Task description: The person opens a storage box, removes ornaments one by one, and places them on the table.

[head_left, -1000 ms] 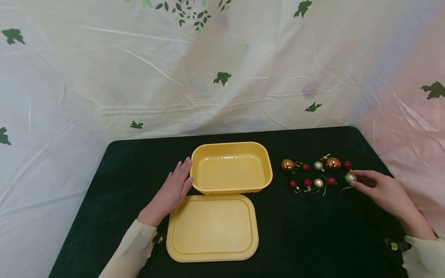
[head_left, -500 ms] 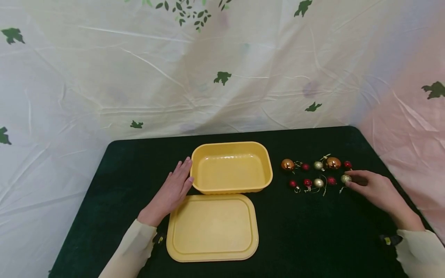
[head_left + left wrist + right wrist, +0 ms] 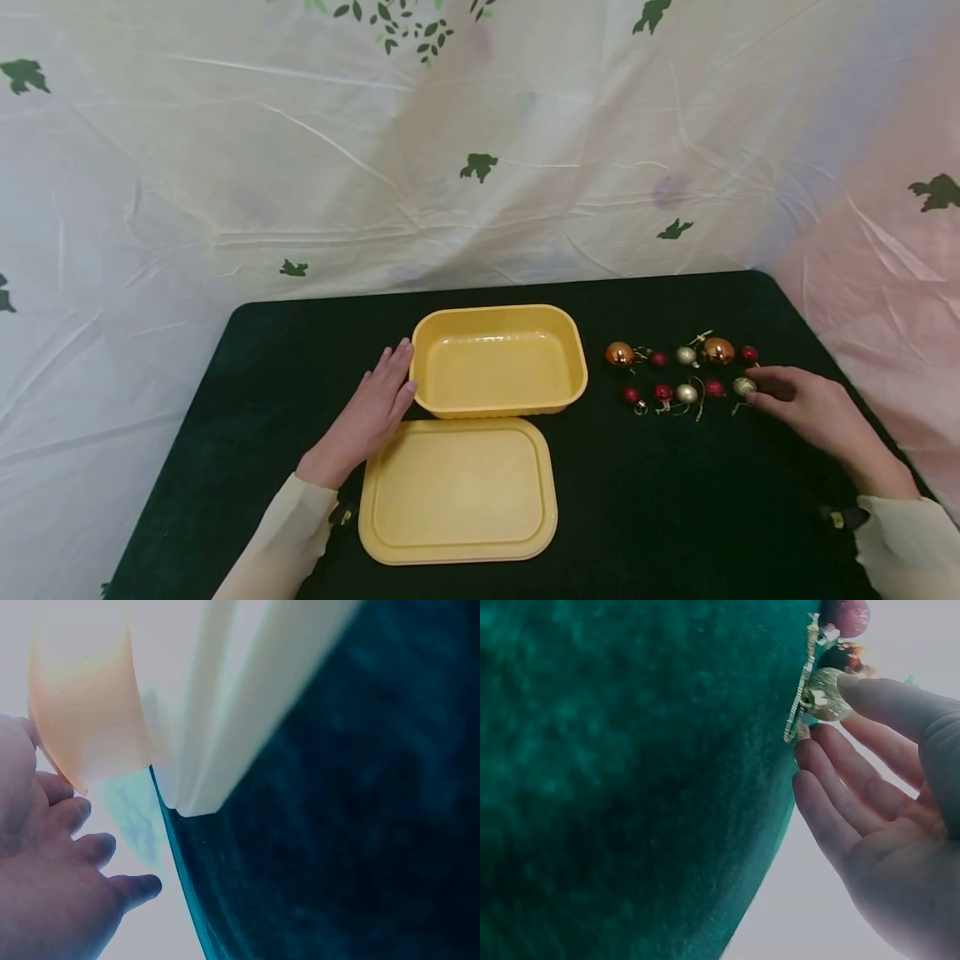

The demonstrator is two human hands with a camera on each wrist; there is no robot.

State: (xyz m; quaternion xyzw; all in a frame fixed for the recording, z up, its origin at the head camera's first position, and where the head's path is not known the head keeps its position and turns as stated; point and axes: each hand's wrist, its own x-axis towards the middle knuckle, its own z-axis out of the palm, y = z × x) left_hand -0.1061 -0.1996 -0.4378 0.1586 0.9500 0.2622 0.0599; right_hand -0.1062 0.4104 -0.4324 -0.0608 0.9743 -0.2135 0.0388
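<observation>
My right hand (image 3: 828,417) pinches a glittery gold bauble (image 3: 744,386) between thumb and fingers, at the right end of the front row of small Christmas baubles. In the right wrist view the thumb lies on this gold bauble (image 3: 826,694), its gold cord hanging beside it. A red bauble (image 3: 715,389) is just to its left, and another red bauble (image 3: 748,355) is behind it. With straight fingers, my left hand (image 3: 367,421) rests against the left side of a yellow plastic box (image 3: 495,412). The box has no lid on and nothing inside.
A flat yellow lid (image 3: 459,492) lies in front of the box. Baubles in copper (image 3: 619,354), red and gold form two loose rows right of it, cords trailing. Everything is on a dark green tabletop (image 3: 660,500), with a leaf-print cloth (image 3: 360,200) hanging behind.
My right hand has moved a little left with the gold bauble, bringing it closer to the front row. The left hand, box and lid have stayed put.
</observation>
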